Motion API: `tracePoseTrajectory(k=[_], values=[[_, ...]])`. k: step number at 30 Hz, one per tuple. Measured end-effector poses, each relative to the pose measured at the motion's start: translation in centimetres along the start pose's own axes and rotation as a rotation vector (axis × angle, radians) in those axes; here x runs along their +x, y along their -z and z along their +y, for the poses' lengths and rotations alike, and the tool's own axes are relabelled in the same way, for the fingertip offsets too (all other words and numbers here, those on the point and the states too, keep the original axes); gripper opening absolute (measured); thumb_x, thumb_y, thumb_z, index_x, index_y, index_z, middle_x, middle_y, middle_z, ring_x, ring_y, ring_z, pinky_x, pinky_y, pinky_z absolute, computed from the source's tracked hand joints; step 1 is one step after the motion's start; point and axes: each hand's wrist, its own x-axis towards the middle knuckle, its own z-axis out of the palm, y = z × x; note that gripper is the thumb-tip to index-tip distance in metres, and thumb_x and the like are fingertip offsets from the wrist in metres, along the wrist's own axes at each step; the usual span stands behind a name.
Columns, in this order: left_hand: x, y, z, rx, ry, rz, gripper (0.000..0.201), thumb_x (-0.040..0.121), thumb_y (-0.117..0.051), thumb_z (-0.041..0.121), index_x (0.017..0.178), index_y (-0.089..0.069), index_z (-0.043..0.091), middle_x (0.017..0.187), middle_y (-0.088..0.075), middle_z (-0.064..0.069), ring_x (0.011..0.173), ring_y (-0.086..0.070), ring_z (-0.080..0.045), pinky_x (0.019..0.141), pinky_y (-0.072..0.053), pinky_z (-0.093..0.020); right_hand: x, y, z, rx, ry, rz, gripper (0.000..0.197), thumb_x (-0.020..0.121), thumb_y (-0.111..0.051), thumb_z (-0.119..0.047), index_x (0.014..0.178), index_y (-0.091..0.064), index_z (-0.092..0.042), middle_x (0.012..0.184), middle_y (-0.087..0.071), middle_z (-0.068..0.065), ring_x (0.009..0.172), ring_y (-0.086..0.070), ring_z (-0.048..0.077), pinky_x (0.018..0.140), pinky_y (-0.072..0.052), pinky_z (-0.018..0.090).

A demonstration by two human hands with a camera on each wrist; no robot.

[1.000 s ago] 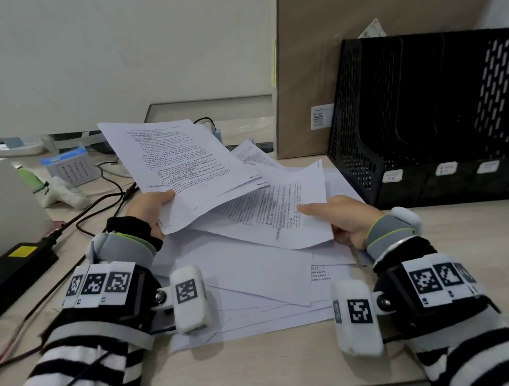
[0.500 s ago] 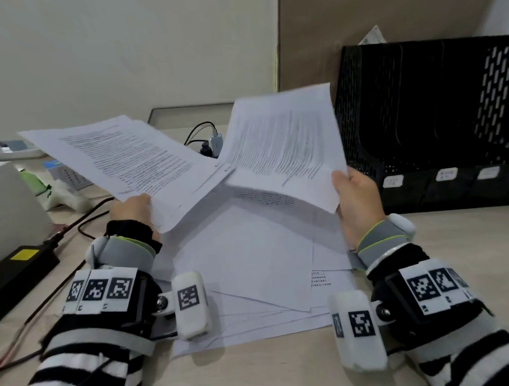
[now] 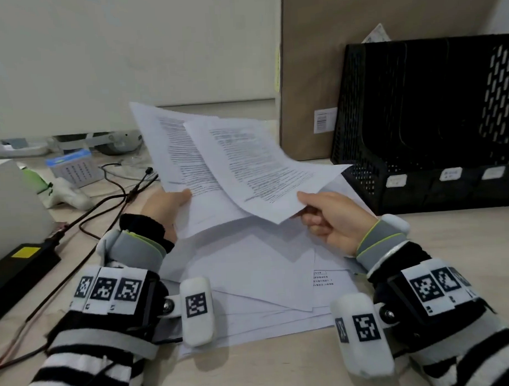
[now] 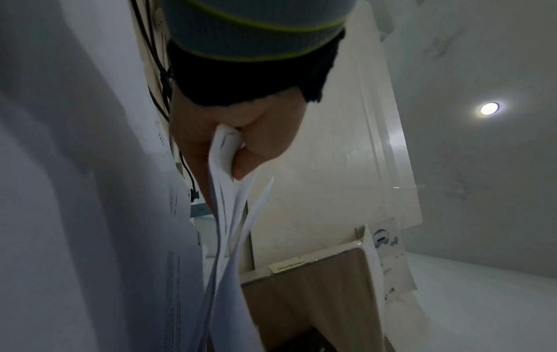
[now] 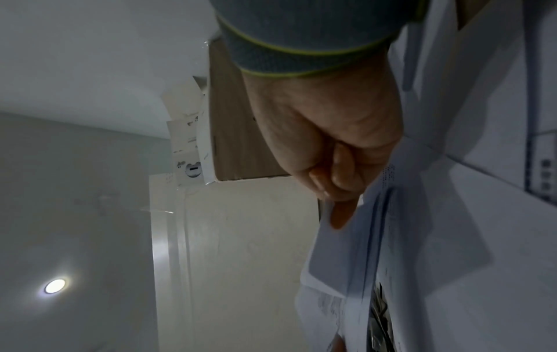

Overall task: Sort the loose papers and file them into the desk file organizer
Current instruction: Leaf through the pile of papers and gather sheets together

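Observation:
My left hand grips a small sheaf of printed sheets by its lower edge, raised above the desk; in the left wrist view the sheaf is pinched between thumb and fingers. My right hand pinches a single printed sheet by its near corner, laid over the left hand's sheaf. In the right wrist view the curled fingers sit under that sheet. A loose pile of papers lies on the desk below both hands. The black mesh file organizer stands at the back right.
A brown cardboard box leans behind the organizer's left side. Black cables and a black power brick lie at the left, with a white box and a small blue-topped calendar further back.
The right hand lifted one sheet off the pile, raised it upright, then brought it left and down over the sheaf in the left hand. The left hand's sheaf swung right, toward the middle.

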Motion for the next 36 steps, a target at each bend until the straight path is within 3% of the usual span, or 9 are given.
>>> tracePoseTrajectory(k=[3, 7, 11, 16, 19, 23, 28, 31, 36], values=[[-0.8, -1.2, -0.2, 0.048, 0.004, -0.114, 0.028, 0.100, -0.042, 0.007, 0.126, -0.053, 0.009, 0.111, -0.065, -0.011, 0.088, -0.064, -0.026, 0.078, -0.052, -0.039, -0.5, -0.3, 0.0, -0.133, 0.000, -0.066, 0.017, 0.097, -0.049, -0.009, 0.081, -0.053, -0.004, 0.057, -0.066, 0.003, 0.032, -0.033, 0.002, 0.030, -0.020, 0.010], [-1.2, -2.1, -0.9, 0.056, 0.011, -0.199, 0.019, 0.101, -0.041, 0.014, 0.110, -0.057, 0.011, 0.086, -0.073, -0.003, 0.068, -0.071, -0.017, 0.060, -0.059, -0.032, -0.5, -0.6, 0.2, -0.264, -0.028, -0.158, 0.016, 0.096, -0.052, -0.013, 0.083, -0.050, -0.003, 0.077, -0.074, 0.007, 0.033, -0.032, 0.003, 0.028, -0.019, 0.012], [-1.4, -2.3, -1.1, 0.085, 0.082, -0.258, 0.022, 0.095, -0.053, 0.026, 0.110, -0.061, 0.012, 0.091, -0.073, -0.005, 0.071, -0.072, -0.018, 0.059, -0.059, -0.028, -0.9, -0.8, 0.2, -0.365, -0.069, -0.279, 0.022, 0.098, -0.046, -0.017, 0.084, -0.053, -0.001, 0.071, -0.074, 0.003, 0.029, -0.031, 0.003, 0.029, -0.018, 0.013], [-1.0, -1.9, -1.7, 0.327, 0.137, -0.305, 0.062, 0.069, -0.081, 0.019, 0.126, -0.058, 0.006, 0.121, -0.065, -0.014, 0.111, -0.061, -0.034, 0.101, -0.046, -0.048, -0.6, -0.8, 0.5, -0.415, -0.108, -0.321, 0.024, 0.098, -0.046, -0.024, 0.088, -0.054, -0.004, 0.081, -0.074, 0.009, 0.029, -0.033, 0.004, 0.032, -0.013, 0.016], [-0.8, -1.9, -1.7, 0.422, 0.100, -0.284, 0.055, 0.068, -0.077, 0.014, 0.120, -0.061, 0.007, 0.119, -0.065, -0.013, 0.110, -0.060, -0.035, 0.101, -0.045, -0.049, -0.5, -0.6, 0.5, -0.386, -0.140, -0.230, 0.039, 0.096, -0.047, -0.040, 0.106, -0.061, -0.004, 0.078, -0.072, 0.011, 0.032, -0.034, 0.006, 0.029, -0.014, 0.014], [0.3, -1.0, -1.8, 0.360, 0.020, -0.173, 0.056, 0.055, -0.075, 0.016, 0.109, -0.064, 0.014, 0.112, -0.068, -0.010, 0.104, -0.064, -0.033, 0.097, -0.048, -0.050, 0.4, 0.7, -0.1, -0.235, -0.068, 0.210, 0.043, 0.091, -0.050, -0.055, 0.093, -0.057, -0.012, 0.064, -0.070, 0.006, 0.035, -0.034, 0.009, 0.032, -0.018, 0.013], [0.9, -0.5, -1.8, 0.296, -0.024, -0.147, 0.063, 0.052, -0.077, 0.017, 0.113, -0.064, 0.012, 0.114, -0.068, -0.011, 0.105, -0.064, -0.034, 0.098, -0.047, -0.052, 1.0, 2.6, -0.6, -0.053, 0.062, 0.448, 0.008, 0.095, -0.051, -0.017, 0.092, -0.054, -0.010, 0.048, -0.064, -0.001, 0.030, -0.044, 0.004, 0.030, -0.022, 0.013], [0.2, -0.9, -1.6, 0.251, -0.006, -0.117, 0.037, 0.080, -0.069, 0.001, 0.115, -0.061, 0.010, 0.117, -0.066, -0.014, 0.106, -0.063, -0.035, 0.098, -0.047, -0.052, 0.8, 2.2, -0.4, -0.038, 0.032, 0.360, 0.009, 0.089, -0.056, 0.000, 0.083, -0.055, -0.006, 0.042, -0.060, -0.002, 0.035, -0.054, 0.001, 0.029, -0.028, 0.012], [-0.4, -1.7, -1.9, 0.176, -0.053, -0.163, 0.020, 0.096, -0.051, 0.009, 0.113, -0.060, 0.016, 0.110, -0.068, -0.008, 0.100, -0.064, -0.031, 0.093, -0.050, -0.046, 0.0, 0.6, -0.3, 0.035, -0.076, 0.068, 0.008, 0.092, -0.054, 0.003, 0.083, -0.053, 0.003, 0.060, -0.069, 0.012, 0.052, -0.069, 0.011, 0.039, -0.047, 0.011]])
